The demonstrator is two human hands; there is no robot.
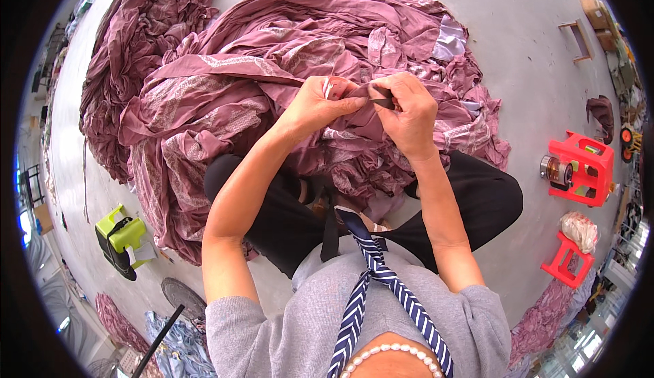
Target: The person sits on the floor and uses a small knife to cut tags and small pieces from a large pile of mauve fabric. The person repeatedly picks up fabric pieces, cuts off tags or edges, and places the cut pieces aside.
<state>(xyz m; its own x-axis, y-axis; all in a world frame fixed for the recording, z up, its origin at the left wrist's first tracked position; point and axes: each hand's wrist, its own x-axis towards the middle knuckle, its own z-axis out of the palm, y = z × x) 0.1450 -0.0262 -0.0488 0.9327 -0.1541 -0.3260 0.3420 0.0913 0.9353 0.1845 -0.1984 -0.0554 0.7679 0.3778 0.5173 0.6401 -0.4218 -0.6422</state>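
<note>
In front of me a big heap of mauve cloth (272,65) with pale patterned bands lies on the floor. Above it my hands are raised close together, fingertips nearly touching. My left hand (320,105) is closed in a pinch on an edge of the mauve cloth, with something white round a finger. My right hand (411,114) is closed too, its thumb and fingers around a small dark flat piece (381,97). What kind of thing that piece is, I cannot make out. From the hands the cloth trails down into the heap between my knees.
On the left stands a lime-green stool (125,236) with a dark item over it. To the right are a red stool (591,167) with a glass jar (555,172) beside it, and a smaller red stool (567,262) bearing a wrapped bundle. A round dark base with a pole (160,340) stands behind left.
</note>
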